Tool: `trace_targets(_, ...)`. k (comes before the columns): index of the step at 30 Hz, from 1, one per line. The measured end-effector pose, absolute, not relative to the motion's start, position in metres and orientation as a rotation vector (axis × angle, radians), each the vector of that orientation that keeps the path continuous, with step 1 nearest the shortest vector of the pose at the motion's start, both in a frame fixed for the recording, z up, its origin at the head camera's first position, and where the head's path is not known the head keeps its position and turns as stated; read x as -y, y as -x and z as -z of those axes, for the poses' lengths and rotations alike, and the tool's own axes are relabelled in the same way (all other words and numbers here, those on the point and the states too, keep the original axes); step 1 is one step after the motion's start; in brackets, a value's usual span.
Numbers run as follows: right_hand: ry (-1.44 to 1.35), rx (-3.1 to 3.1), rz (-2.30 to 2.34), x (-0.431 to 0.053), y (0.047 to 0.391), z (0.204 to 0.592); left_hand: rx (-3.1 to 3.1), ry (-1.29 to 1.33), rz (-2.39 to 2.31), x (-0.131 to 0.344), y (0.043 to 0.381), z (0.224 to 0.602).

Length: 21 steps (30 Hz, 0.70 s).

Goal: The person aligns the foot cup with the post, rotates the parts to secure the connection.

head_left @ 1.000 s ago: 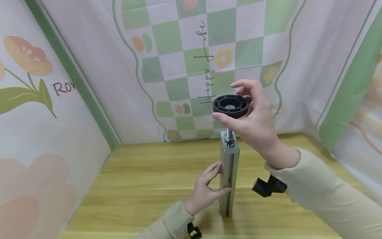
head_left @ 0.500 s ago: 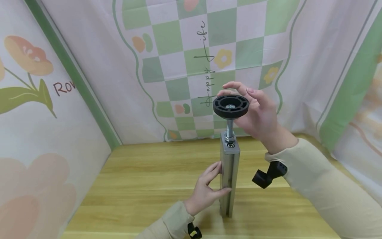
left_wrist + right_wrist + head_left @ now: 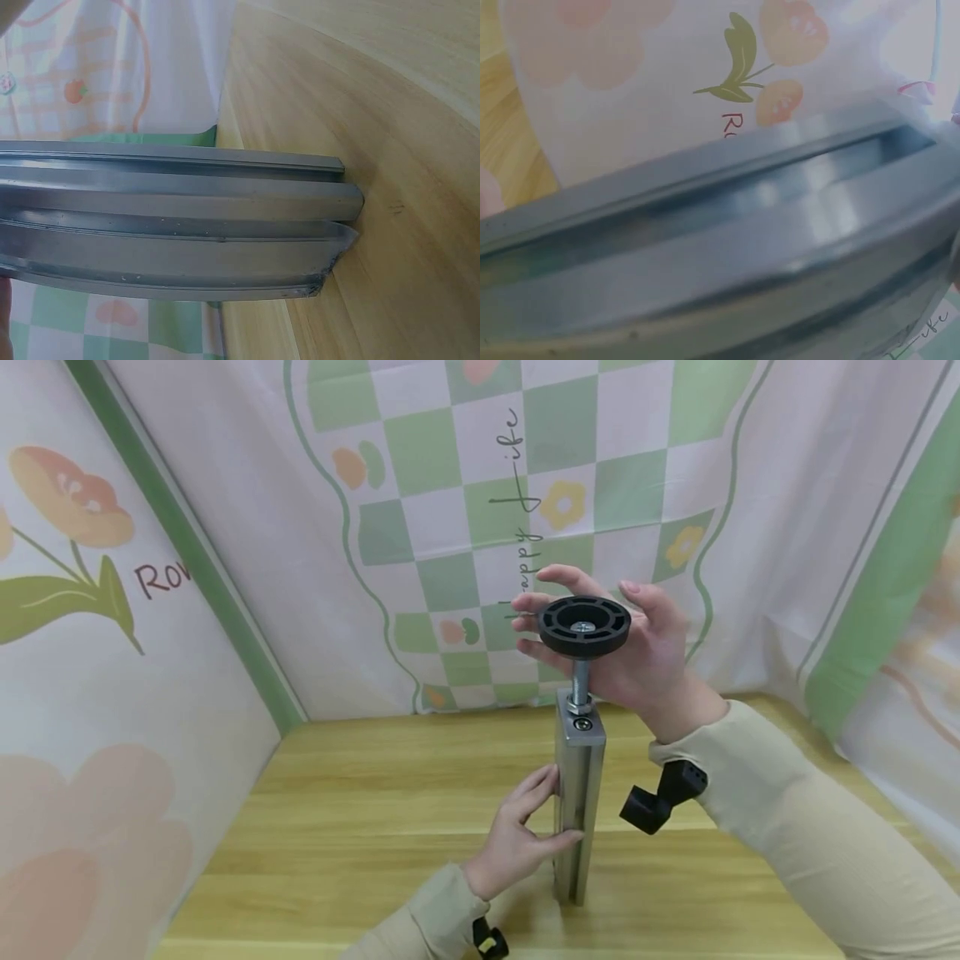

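Note:
An aluminium profile stands upright on the wooden table, its grooved sides and lower end also showing in the left wrist view. From its top end rises a threaded rod with a nut at its base. The rod carries a round black levelling foot with a screw head in its centre. My left hand grips the profile partway up, thumb on the near face and fingers at the left side. Spread fingers of my right hand lie behind the foot; whether they touch it, I cannot tell.
The wooden table extends around the profile. A printed curtain hangs behind it, with further printed cloth along the left and at the right. A black camera mount juts from the right sleeve.
My right thumb and fingers have released the black foot. That hand has turned and its spread fingers have moved left behind the foot. The left hand keeps its grip on the profile.

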State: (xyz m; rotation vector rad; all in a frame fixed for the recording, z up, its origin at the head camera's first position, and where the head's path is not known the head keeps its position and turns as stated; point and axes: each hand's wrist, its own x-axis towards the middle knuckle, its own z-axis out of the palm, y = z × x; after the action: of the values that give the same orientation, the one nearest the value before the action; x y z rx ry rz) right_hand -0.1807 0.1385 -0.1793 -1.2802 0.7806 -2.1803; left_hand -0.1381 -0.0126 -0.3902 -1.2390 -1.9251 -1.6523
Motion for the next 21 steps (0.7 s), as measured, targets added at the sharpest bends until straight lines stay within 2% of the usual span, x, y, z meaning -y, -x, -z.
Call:
trace_targets(7,1.277,-0.577,2.155,-0.1405,0.1814,0.1835,1.913,1.249,1.638,0.0126,0.1390,0.3916)
trace_targets(21,1.215,-0.560,2.192,-0.1468,0.1835,0.1874,1.877,1.280,1.598,0.0118,0.1418,0.3924)
